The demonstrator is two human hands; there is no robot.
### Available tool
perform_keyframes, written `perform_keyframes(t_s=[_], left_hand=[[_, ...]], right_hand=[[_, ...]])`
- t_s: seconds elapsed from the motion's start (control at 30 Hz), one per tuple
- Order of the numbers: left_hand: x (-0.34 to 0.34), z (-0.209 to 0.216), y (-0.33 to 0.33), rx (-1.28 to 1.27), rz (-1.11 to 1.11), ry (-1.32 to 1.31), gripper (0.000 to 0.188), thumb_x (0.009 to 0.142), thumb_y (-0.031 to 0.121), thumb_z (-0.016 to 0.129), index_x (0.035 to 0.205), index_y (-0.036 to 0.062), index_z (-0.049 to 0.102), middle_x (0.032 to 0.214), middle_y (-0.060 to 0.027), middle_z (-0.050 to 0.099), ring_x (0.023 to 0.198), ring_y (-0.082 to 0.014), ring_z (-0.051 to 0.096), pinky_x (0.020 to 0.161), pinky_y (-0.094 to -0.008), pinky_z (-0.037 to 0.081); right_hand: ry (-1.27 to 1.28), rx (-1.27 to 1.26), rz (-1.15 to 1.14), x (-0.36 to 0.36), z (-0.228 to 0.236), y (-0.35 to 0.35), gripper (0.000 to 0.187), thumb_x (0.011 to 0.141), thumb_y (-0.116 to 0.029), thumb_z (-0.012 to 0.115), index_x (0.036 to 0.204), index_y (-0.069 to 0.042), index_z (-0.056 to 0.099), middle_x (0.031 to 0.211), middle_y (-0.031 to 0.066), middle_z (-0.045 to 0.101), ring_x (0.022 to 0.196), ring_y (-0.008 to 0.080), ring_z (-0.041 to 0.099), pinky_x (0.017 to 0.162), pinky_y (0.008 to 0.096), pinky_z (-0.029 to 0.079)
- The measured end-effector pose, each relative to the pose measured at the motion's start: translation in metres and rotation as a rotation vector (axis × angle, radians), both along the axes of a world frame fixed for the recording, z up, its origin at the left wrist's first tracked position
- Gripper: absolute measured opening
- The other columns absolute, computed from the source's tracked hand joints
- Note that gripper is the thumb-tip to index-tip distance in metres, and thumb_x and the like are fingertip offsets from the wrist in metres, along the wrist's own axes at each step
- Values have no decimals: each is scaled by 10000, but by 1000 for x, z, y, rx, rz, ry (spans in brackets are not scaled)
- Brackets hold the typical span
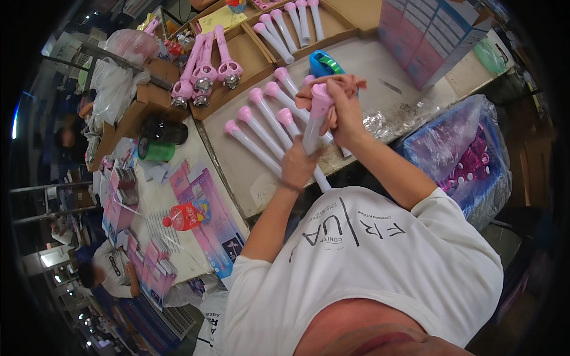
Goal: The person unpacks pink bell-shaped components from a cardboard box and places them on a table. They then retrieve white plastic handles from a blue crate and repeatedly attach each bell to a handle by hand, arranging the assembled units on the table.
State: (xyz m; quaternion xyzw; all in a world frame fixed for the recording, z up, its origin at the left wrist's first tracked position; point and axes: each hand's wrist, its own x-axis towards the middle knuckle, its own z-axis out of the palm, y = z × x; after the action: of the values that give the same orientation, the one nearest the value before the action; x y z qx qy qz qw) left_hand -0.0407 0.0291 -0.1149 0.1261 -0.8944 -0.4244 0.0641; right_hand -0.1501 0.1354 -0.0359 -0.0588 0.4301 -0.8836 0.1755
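A toy wand (321, 101) with a pink head and a pale tube stands tilted over the table's near edge. My left hand (298, 165) is closed around the lower tube, slightly blurred. Up at the pink head, my right hand (346, 113) grips a salmon-coloured cloth (352, 83), bunched against the wand. Several similar wands (259, 113) lie side by side just left of my hands, pink ends pointing away. Part of that row is hidden behind my hands and the held wand.
Cardboard trays (243, 50) at the back hold more wands and pink ring-headed pieces (205, 71). A blue tape-like ring (325, 62) sits beyond my right hand. At right stand a printed box (430, 38) and a plastic-lined blue crate (475, 166). A co-worker (113, 270) sits at lower left.
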Motion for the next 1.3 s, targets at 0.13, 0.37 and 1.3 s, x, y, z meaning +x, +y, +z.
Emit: perform_keyframes(t_s=[0.13,0.37,1.3], left_hand=[[22,19,1,734,-212,-422,373,792,249,686,972,-43,539,653,-44,563,564,-141,576,525,-287,472],[6,-18,4,125,94,-115,410,776,307,697,942,-53,596,789,-273,633,733,-452,615,659,-475,501],[-30,49,-8,1089,-256,316,533,910,393,566,1279,20,471,1343,-148,470,1251,-324,439,1058,-463,338]], right_hand=[[-217,-134,-2,-17,6,5,457,971,-443,387,911,-26,566,788,140,652,569,234,617,531,299,505],[-11,-129,-345,-13,-1,-23,555,954,-577,327,919,-68,547,538,59,551,352,121,426,326,255,332],[700,1153,378,39,-1,37,230,729,-267,660,868,-87,630,628,86,637,648,243,650,612,378,498]])
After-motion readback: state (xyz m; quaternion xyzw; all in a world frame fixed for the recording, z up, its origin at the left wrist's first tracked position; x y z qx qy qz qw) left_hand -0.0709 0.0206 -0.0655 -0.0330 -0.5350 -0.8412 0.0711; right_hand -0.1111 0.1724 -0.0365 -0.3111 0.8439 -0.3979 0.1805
